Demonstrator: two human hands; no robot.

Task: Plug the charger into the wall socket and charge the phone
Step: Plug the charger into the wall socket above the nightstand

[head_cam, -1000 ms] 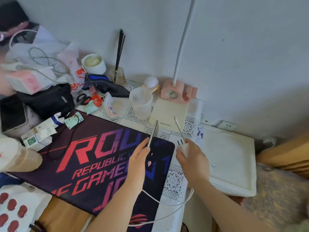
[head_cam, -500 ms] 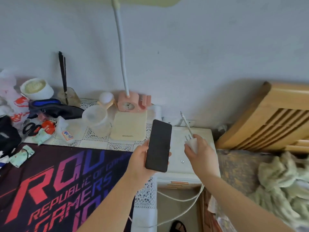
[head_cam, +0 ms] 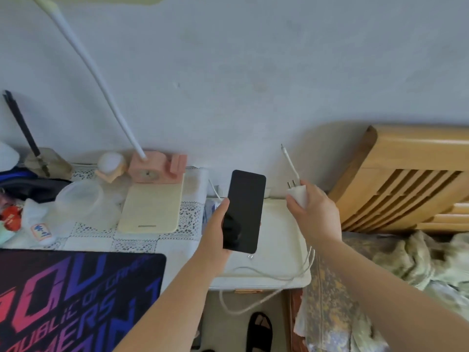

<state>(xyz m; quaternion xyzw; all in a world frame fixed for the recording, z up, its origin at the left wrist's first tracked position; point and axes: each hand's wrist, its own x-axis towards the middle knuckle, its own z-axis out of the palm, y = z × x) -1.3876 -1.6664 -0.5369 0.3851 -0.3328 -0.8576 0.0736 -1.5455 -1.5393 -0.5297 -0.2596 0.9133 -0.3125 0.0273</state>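
My left hand point(head_cam: 215, 232) holds a black phone point(head_cam: 243, 212) upright, its dark screen facing me, above a white cabinet top point(head_cam: 276, 240). My right hand point(head_cam: 314, 214) grips a white charger point(head_cam: 297, 193) with its two prongs pointing up towards the wall. The charger's white cable point(head_cam: 269, 278) loops down below my wrist, and its free plug end point(head_cam: 286, 154) sticks up past my fingers. The wall socket is mostly hidden behind the phone, low on the wall.
A pink desk lamp point(head_cam: 154, 166) with a long white neck stands at the back of the desk. A clear cup point(head_cam: 81, 201), a cream pad point(head_cam: 152, 207) and a dark gaming mat point(head_cam: 76, 295) lie left. A wooden bed headboard point(head_cam: 406, 179) and bedding fill the right.
The view has swung right and closer to the wall. Both hands have moved over the white cabinet, and the phone has turned from edge-on to screen facing me.
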